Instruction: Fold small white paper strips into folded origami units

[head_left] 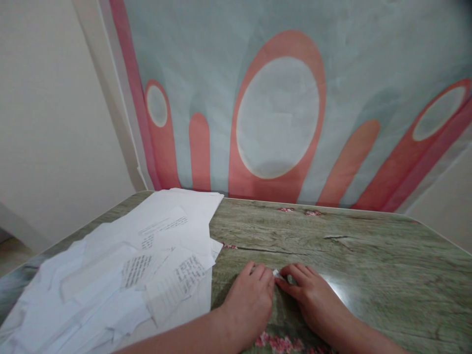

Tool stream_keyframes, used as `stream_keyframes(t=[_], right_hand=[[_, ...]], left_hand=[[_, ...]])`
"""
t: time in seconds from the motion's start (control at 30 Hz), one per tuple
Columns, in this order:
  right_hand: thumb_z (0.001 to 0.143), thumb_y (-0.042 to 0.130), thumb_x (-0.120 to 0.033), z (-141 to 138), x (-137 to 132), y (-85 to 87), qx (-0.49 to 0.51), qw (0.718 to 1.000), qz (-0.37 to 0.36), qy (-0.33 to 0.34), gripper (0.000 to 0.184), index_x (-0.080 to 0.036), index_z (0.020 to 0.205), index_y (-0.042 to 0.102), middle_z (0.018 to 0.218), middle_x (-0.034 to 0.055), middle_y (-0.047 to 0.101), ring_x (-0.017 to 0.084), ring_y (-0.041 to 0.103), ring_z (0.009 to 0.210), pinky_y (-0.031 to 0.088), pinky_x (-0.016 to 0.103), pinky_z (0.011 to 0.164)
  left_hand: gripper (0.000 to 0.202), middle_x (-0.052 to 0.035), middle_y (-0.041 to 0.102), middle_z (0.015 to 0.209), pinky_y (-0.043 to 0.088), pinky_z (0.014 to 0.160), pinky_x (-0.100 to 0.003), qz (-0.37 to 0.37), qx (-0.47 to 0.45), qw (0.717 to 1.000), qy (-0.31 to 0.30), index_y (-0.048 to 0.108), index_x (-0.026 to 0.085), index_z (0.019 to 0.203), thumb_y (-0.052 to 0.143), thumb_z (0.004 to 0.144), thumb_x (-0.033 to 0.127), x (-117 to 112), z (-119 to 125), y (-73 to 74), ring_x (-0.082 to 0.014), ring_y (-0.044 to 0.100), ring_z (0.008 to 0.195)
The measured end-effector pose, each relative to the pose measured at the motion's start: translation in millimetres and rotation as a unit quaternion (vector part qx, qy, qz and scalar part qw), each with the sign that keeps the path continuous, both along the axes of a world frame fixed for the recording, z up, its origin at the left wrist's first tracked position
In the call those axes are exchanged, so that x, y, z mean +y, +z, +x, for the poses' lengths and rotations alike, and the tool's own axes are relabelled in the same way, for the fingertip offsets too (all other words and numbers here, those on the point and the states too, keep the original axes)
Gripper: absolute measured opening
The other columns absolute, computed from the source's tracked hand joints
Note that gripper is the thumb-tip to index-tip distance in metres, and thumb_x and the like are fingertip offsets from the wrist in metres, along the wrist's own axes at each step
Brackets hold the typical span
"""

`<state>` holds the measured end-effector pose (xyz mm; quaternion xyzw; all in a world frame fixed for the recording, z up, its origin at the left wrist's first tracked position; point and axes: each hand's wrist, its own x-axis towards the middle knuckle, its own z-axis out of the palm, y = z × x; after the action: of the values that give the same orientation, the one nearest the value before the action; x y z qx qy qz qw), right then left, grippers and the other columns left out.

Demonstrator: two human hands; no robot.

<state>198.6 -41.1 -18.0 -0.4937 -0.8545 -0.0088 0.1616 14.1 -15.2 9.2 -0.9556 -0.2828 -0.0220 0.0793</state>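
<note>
While a blue-green backdrop (pixel 217 64) with coral shapes and pale ovals fills the view at twelve o'clock, a person works bare-handed at a wood-grain table (pixel 387 280) marked with pink floral patches (pixel 278 342), one of them at six o'clock. Spread from seven to eleven o'clock on the table, a loose pile of papers (pixel 106 280) overlaps at odd angles, some sheets bearing dark lines of writing too blurred to read.

To the right of that pile, the left hand (pixel 251 297) rests knuckles up, fingers curled and close together; its thumb is hidden, so whether it grips cannot be told. Opposite, the right hand (pixel 313 297) is narrow at the tips, thumb and forefinger pinching a small white scrap (pixel 276 274).

Set between the two sets of fingertips, the scrap lies at about ten o'clock from the right hand and two o'clock from the left. Neither hand is clearly nearer. Only a sliver shows, slanting from eleven toward five o'clock; the fingers cover too much to tell its true long axis.
</note>
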Motion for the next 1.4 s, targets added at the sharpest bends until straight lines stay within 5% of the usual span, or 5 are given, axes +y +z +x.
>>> stream_keyframes(t=[0.2,0.67,1.07,1.4], right_hand=[[0.075,0.067,-0.012,4,0,2.0,-0.022,0.999,0.026,0.017,0.026,-0.025,0.098,0.065,0.096,0.0019,0.063,0.019,0.054,0.088,0.039,0.032,0.076],[0.080,0.056,-0.010,15,-4,9.9,-0.072,0.997,0.037,0.008,0.026,-0.024,0.099,0.066,0.096,0.0040,0.065,0.020,0.058,0.084,0.044,0.032,0.073],[0.079,0.057,-0.007,0,0,-2.5,-0.046,0.997,0.057,0.013,0.035,-0.019,0.112,0.059,0.109,0.0066,0.063,0.021,0.056,0.094,0.044,0.034,0.080],[0.078,0.059,-0.008,-4,0,7.1,-0.080,0.996,0.029,0.005,0.034,-0.019,0.111,0.059,0.103,0.0059,0.063,0.020,0.055,0.091,0.044,0.032,0.076]], left_hand=[[0.033,-0.0105,0.057,0.101,0.034,0.089,-0.038,-0.019,-0.007,1.000,0.015,0.056,0.008,0.112,0.046,0.086,0.025,0,0,8.9,-0.0252,0.045,0.100],[0.041,-0.0132,0.054,0.111,0.033,0.094,-0.040,-0.049,-0.001,0.999,0.022,0.053,0.010,0.118,0.050,0.083,0.032,2,-3,11.7,-0.0272,0.042,0.110],[0.034,-0.0119,0.054,0.110,0.034,0.094,-0.040,-0.064,-0.030,0.997,0.032,0.056,0.012,0.114,0.044,0.087,0.028,2,-3,17.0,-0.0264,0.042,0.110],[0.033,-0.0113,0.057,0.102,0.034,0.092,-0.040,-0.060,-0.002,0.998,0.021,0.059,0.010,0.109,0.051,0.082,0.027,6,-11,17.7,-0.0266,0.043,0.107]])
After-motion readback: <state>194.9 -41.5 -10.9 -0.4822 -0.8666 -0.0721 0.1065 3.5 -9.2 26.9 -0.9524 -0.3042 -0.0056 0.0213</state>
